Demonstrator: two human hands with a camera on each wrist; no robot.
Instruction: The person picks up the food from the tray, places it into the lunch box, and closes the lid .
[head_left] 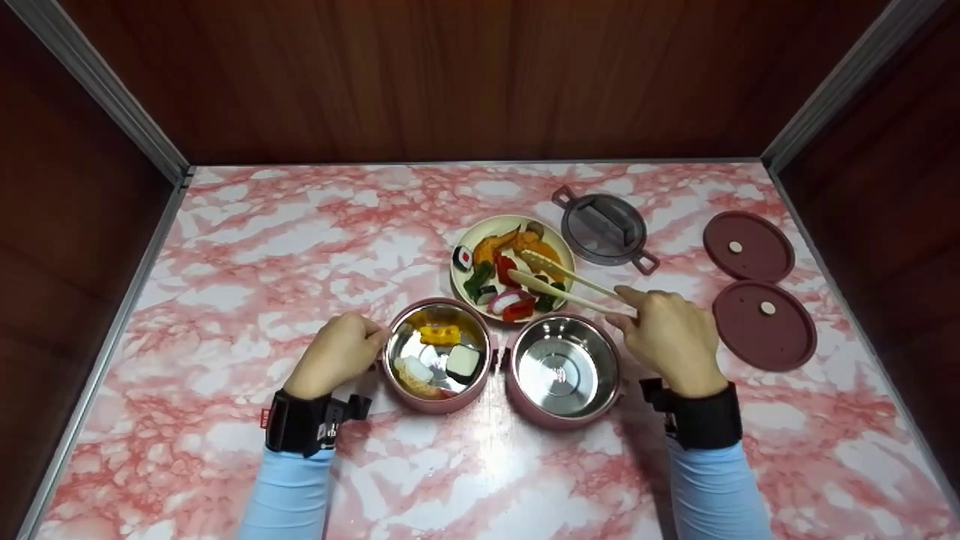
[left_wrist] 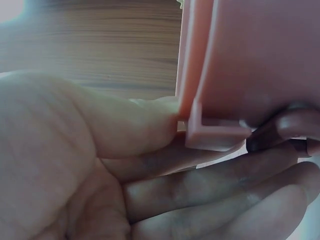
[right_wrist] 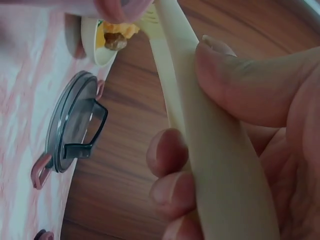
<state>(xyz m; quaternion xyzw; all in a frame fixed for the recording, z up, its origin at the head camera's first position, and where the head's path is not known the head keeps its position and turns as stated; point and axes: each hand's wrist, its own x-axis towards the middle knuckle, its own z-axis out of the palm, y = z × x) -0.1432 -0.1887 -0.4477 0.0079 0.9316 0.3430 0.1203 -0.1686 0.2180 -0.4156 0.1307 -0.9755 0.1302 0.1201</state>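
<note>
In the head view my left hand pinches the left side of a pink steel-lined pot. The left wrist view has the thumb on the handle tab with fingers curled beneath it. Inside the pot lie a yellow piece, a pale square piece and a noodle-like piece. My right hand grips cream tongs, thumb on one arm and fingers round the other. The tong tips hang apart over a cream plate of mixed toy-like food; a red piece shows close to them.
A second pink pot, with nothing in it, stands beside the first. Behind it lies a grey see-through lid with pink side clips. Two dark red lids lie at the right. Wood-grain walls enclose the marbled table.
</note>
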